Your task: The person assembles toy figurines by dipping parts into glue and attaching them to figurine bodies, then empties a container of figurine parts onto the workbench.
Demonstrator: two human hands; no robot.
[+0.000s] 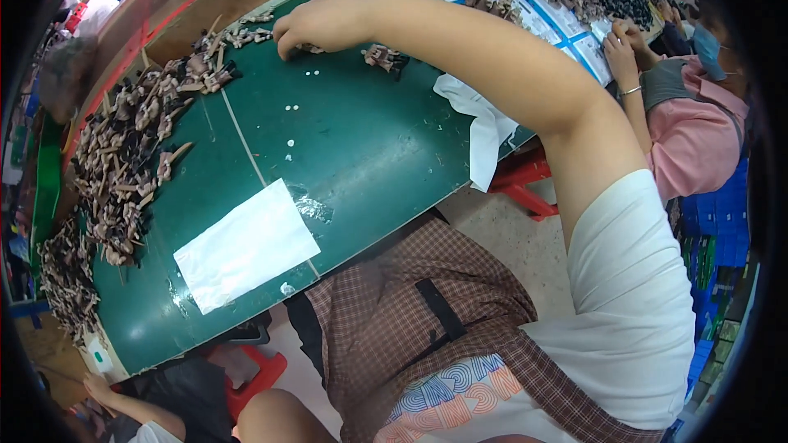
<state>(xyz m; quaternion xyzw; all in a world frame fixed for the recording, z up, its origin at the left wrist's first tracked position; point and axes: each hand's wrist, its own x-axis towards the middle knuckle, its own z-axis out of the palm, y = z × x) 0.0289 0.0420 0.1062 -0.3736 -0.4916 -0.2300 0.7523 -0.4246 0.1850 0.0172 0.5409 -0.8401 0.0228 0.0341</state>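
Brown small figures (305,48) lie under the right hand (316,25), grip unclear; left hand unseen.

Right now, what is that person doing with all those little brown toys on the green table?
The person's right hand reaches far across the green table and touches small brown figures by its far edge. A big heap of brown figures lies along the left side, and a white sheet lies near the front. The left hand is not in view. Another person works at the far right.
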